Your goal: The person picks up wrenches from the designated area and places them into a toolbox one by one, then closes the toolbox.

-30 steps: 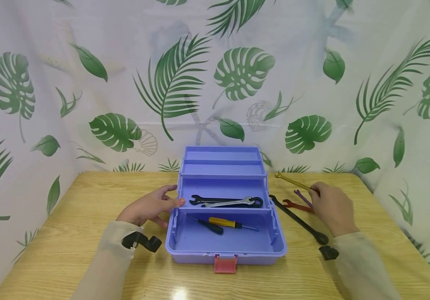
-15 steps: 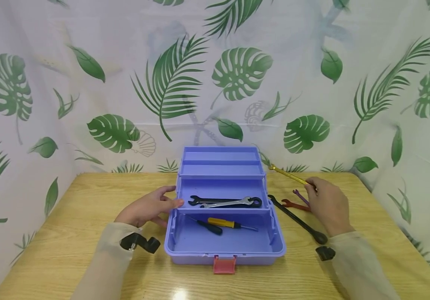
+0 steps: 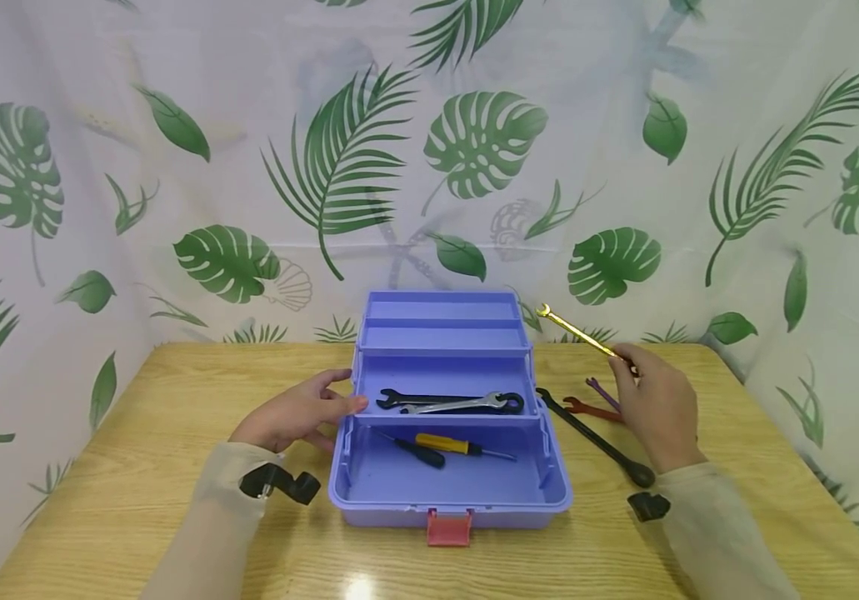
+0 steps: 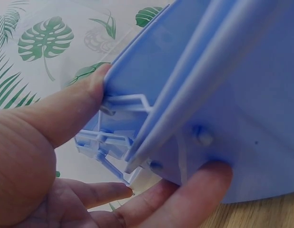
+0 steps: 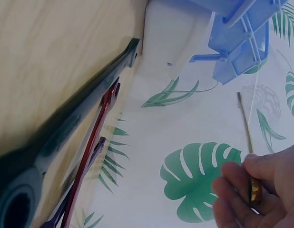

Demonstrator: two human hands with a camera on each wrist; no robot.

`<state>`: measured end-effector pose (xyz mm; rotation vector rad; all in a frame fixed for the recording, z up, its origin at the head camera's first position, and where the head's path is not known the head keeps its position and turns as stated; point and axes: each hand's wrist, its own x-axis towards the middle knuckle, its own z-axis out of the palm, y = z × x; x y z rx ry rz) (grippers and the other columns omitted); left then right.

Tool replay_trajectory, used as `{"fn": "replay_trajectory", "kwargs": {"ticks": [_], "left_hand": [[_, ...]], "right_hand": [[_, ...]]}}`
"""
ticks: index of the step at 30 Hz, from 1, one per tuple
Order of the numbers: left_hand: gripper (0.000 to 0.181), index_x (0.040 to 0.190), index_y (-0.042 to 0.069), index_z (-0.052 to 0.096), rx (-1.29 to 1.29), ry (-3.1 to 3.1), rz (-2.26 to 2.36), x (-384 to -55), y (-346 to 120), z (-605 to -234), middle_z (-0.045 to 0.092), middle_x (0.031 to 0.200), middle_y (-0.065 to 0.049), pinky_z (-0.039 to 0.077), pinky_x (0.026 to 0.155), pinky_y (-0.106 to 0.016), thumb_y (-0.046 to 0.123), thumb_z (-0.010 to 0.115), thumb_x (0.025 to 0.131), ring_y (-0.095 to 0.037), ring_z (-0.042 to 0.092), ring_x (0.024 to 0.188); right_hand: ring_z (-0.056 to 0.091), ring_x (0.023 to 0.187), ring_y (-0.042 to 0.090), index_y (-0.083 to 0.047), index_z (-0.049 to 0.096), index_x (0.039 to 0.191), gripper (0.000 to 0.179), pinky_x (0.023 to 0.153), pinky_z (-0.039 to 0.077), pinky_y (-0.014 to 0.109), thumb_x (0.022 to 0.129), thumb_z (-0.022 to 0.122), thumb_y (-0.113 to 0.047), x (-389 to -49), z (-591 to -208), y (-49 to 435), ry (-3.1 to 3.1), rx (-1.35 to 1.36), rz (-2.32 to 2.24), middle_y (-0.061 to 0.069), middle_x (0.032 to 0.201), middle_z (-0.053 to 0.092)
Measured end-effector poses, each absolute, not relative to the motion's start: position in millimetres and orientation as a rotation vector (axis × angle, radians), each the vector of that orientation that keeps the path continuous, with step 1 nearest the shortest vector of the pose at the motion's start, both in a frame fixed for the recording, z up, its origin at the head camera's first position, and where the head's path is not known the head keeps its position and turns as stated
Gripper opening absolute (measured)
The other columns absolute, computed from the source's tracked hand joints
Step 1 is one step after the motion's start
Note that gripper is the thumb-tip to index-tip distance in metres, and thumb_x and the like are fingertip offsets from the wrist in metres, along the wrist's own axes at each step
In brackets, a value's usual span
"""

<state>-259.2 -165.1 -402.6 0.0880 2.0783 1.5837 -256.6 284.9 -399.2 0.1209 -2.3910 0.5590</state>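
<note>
A purple-blue toolbox (image 3: 449,518) stands with its trays raised. My left hand (image 3: 296,414) holds its left side; the thumb lies on the middle tray's edge and the fingers touch the outer wall (image 4: 261,142). My right hand (image 3: 656,408) pinches a shiny gold wrench (image 3: 579,333) by one end, lifted above the table to the right of the box. The wrench's other end points up and left. In the tray lie a black wrench (image 3: 429,399) and a silver wrench (image 3: 455,405). Below them are a yellow screwdriver (image 3: 442,443) and a black screwdriver (image 3: 422,453).
Right of the box, a long black wrench (image 3: 594,436), a red wrench (image 3: 592,408) and a small purple wrench (image 3: 603,392) lie on the wooden table (image 3: 137,475); my right hand partly covers the last two. A leaf-print cloth (image 3: 399,167) hangs behind. A pink latch (image 3: 449,528) projects at the front.
The gold wrench has risen off the table in my right hand, its free end moving up and slightly left. My left hand stays on the toolbox.
</note>
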Motion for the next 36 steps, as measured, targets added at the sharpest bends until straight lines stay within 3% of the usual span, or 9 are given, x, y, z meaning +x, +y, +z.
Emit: {"fn": "replay_trajectory", "kwargs": {"ticks": [5, 12, 25, 36], "left_hand": [[0.082, 0.148, 0.019, 0.024, 0.079, 2.078, 1.587, -258, -166, -403, 0.054, 0.125, -0.019, 0.058, 0.07, -0.047, 0.04, 0.071, 0.084, -0.034, 0.06, 0.107], [0.082, 0.148, 0.019, 0.024, 0.079, 2.076, 1.595, -258, -166, -402, 0.053, 0.125, -0.019, 0.058, 0.07, -0.047, 0.04, 0.071, 0.084, -0.033, 0.06, 0.106], [0.083, 0.148, 0.02, 0.026, 0.075, 2.09, 1.584, -260, -167, -404, 0.054, 0.125, -0.018, 0.058, 0.069, -0.047, 0.041, 0.072, 0.083, -0.031, 0.061, 0.105], [0.084, 0.148, 0.018, 0.025, 0.07, 2.105, 1.575, -259, -166, -402, 0.053, 0.127, -0.018, 0.058, 0.069, -0.046, 0.042, 0.072, 0.083, -0.031, 0.061, 0.105]], "right_hand": [[0.064, 0.075, 0.028, -0.007, 0.069, 0.107, 0.019, 0.058, 0.046, 0.043, 0.093, 0.063, -0.017, -257, -396, 281, -2.322, 0.172, 0.571, 0.013, 0.095, 0.07], [0.065, 0.084, 0.031, -0.004, 0.068, 0.106, 0.02, 0.067, 0.05, 0.047, 0.09, 0.065, -0.015, -258, -394, 278, -2.24, 0.292, 0.554, 0.016, 0.099, 0.069], [0.062, 0.093, 0.025, -0.008, 0.07, 0.108, 0.021, 0.083, 0.048, 0.038, 0.088, 0.068, -0.015, -254, -388, 273, -2.201, 0.531, 0.486, 0.007, 0.098, 0.07], [0.06, 0.095, 0.022, -0.011, 0.071, 0.109, 0.027, 0.085, 0.046, 0.035, 0.082, 0.072, -0.01, -253, -388, 267, -2.215, 0.704, 0.454, 0.003, 0.099, 0.069]]}}
